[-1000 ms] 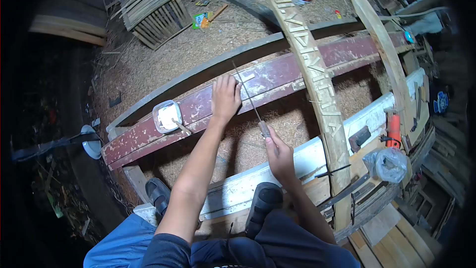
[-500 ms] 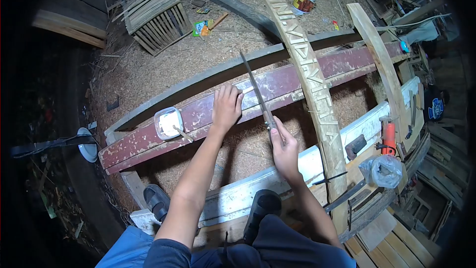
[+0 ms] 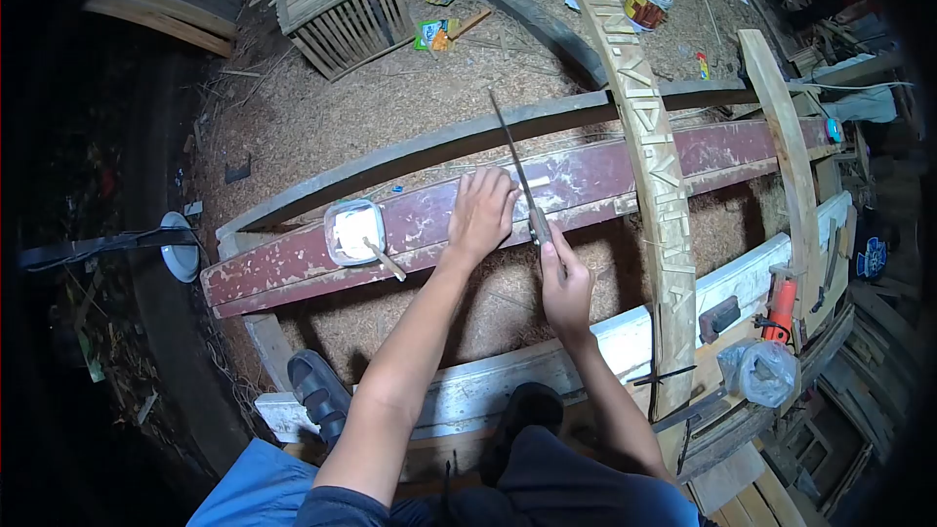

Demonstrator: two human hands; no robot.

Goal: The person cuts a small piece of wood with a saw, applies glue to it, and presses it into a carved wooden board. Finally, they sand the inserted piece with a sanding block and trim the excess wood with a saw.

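My left hand [image 3: 481, 212] rests on the maroon plank [image 3: 420, 224], its fingers closed over a thin pale wooden strip [image 3: 538, 182]. The strip's free end pokes out to the right, past the blade. A handsaw [image 3: 514, 151], seen nearly edge-on, is gripped by its handle in my right hand [image 3: 567, 283]. Its long dark blade crosses the strip just right of my left fingertips and points away from me. Left of my hand, a clear plastic tub [image 3: 381, 232] of white paste stands on the plank with a stick [image 3: 386, 259] in it.
A curved board with raised wooden strips [image 3: 648, 151] spans the planks to the right. Near it are a red-orange power tool [image 3: 782, 304], a plastic bag [image 3: 766, 371] and a dark block [image 3: 718, 319]. A slatted crate [image 3: 346, 15] and a paint can [image 3: 647, 6] stand on shavings.
The whole view has shifted. My left hand sits slightly further right along the plank, and more of the strip shows beyond the blade. The saw stays in my right hand.
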